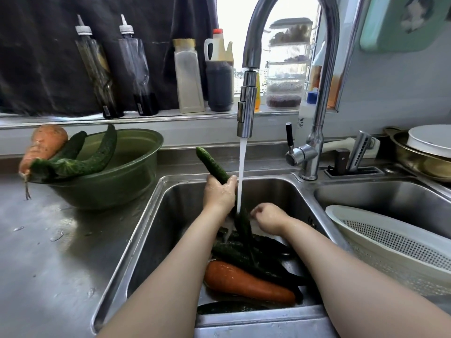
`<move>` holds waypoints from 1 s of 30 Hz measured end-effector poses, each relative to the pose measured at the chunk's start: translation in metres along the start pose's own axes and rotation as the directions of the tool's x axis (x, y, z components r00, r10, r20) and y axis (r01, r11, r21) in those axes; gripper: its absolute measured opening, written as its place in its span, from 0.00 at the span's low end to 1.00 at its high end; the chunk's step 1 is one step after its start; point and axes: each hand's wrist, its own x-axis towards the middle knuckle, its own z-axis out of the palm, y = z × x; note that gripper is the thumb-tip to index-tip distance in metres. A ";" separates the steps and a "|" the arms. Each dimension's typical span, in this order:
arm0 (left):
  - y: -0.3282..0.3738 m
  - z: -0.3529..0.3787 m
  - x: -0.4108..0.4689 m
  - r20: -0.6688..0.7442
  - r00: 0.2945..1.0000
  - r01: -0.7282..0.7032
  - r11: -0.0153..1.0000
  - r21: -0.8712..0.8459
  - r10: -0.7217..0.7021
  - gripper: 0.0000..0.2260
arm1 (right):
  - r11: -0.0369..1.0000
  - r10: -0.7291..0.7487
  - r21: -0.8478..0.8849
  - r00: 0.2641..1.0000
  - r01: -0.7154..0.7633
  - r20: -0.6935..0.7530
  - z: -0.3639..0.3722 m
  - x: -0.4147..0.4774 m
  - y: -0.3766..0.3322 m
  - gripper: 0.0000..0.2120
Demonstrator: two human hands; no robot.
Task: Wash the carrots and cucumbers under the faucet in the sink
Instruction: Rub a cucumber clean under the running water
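Steel bench (48,252) around the sink (146,240): your left hand (219,195) grips a cucumber (212,164) beside the faucet (246,106) stream — your right hand (269,219) curls near it, grip unclear. More cucumbers (234,254) and a carrot (244,281) lie in the sink.

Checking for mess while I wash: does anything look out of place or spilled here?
The carrot on the left lies across the rim of the bowl, root tip dangling outside, and two cucumbers jut out beside it; they look precariously perched. A few water drops sit on the counter.
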 end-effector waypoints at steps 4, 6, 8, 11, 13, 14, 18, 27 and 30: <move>-0.007 -0.017 0.005 -0.041 0.999 0.023 0.999 -0.024 -0.024 0.10 | 0.866 0.149 -0.497 0.975 -0.047 0.168 0.009 -0.002 0.014 0.20; -0.009 -0.022 0.006 -0.042 0.996 0.081 0.996 -0.043 -0.083 0.08 | 0.816 0.140 -0.579 0.973 -0.009 0.181 0.012 0.000 0.014 0.24; -0.008 -0.025 0.007 -0.040 0.992 0.117 0.992 -0.050 -0.119 0.06 | 0.812 0.155 -0.583 0.973 -0.027 0.172 0.015 0.005 0.016 0.28; -0.003 -0.029 0.007 -0.034 0.983 0.176 0.980 -0.096 -0.180 0.05 | 0.807 0.132 -0.590 0.971 0.012 0.200 0.016 0.008 0.017 0.25; -0.002 -0.033 0.008 -0.023 0.974 0.220 0.967 -0.127 -0.225 0.05 | 0.859 0.086 -0.511 0.974 0.035 0.211 0.014 0.009 0.011 0.19; -0.002 -0.036 0.009 -0.025 0.971 0.232 0.965 -0.126 -0.237 0.06 | 0.901 0.054 -0.431 0.975 0.045 0.214 0.013 0.008 0.006 0.16; -0.001 -0.050 0.011 -0.055 0.967 0.238 0.958 -0.158 -0.249 0.08 | 1.000 -0.010 0.032 0.960 0.001 0.280 0.004 -0.009 -0.018 0.11; 0.006 -0.066 0.011 -0.074 0.954 0.259 0.925 -0.277 -0.290 0.07 | 0.975 0.021 0.173 0.826 -0.142 0.563 -0.016 -0.036 -0.036 0.23; 0.006 -0.062 0.007 -0.055 0.954 0.272 0.929 -0.251 -0.294 0.08 | 0.981 0.022 0.155 0.862 -0.116 0.507 -0.012 -0.034 -0.034 0.20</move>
